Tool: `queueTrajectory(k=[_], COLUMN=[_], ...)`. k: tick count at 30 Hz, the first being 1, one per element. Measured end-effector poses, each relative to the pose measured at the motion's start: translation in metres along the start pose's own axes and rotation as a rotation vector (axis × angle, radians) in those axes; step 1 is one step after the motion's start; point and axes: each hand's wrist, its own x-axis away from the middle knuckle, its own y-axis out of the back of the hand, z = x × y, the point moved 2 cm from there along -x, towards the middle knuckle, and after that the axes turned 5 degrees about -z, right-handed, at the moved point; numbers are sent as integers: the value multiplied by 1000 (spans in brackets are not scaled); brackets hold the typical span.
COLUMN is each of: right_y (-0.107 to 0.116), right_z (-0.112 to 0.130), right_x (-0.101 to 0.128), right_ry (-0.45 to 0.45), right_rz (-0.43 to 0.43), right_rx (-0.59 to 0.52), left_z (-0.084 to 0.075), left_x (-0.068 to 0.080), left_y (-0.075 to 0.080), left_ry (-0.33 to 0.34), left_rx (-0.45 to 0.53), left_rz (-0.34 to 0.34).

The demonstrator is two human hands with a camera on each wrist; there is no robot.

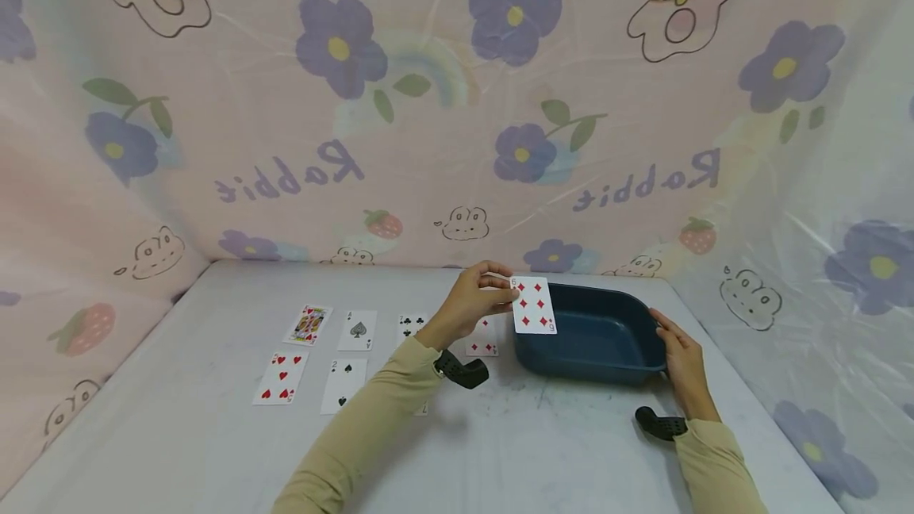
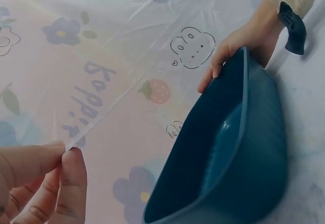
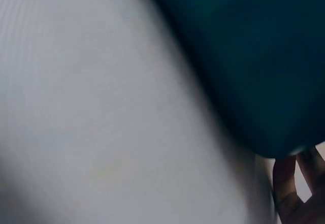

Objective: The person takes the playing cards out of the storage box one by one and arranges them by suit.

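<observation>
My left hand (image 1: 473, 304) pinches a six of diamonds (image 1: 534, 306) at its left edge, thumb against fingers. The card is held face toward me, overlapping the left end of a dark blue basin (image 1: 589, 371) in the head view. In the left wrist view the playing card (image 2: 104, 116) appears nearly edge-on between the fingertips. At the basin's right end, my right hand (image 1: 684, 363) grips the rim, its fingers curled over the edge. The basin's visible inside shows a bare, shiny floor.
Left of the basin, face-up cards lie in two rows: a king (image 1: 309, 325), an ace of spades (image 1: 357, 333), a five of hearts (image 1: 281, 379), a two of spades (image 1: 343, 389) and others. My left forearm hides some. A printed curtain (image 1: 428, 141) encloses the table.
</observation>
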Motion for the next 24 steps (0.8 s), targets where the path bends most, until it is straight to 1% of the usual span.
queueTrajectory(k=[5,11,14,18,24], right_y=[0,0,0,1,6], right_z=[-1,0,0,1,1], right_x=[-1,-1,-1,0,-2], right_ry=[0,-11,-14,-26,-59], right_rz=[-2,-5,-2,10,37], right_rx=[0,5,5,7,-19], left_z=[-3,0,4,11,26], left_x=[11,25,32,41,54], left_y=[12,26,33,41,48], left_ry=[-3,26,48,62,84], left_rx=[-49,-82,-79,-92,-83], left_rz=[-10,-32,-49,-62,-50])
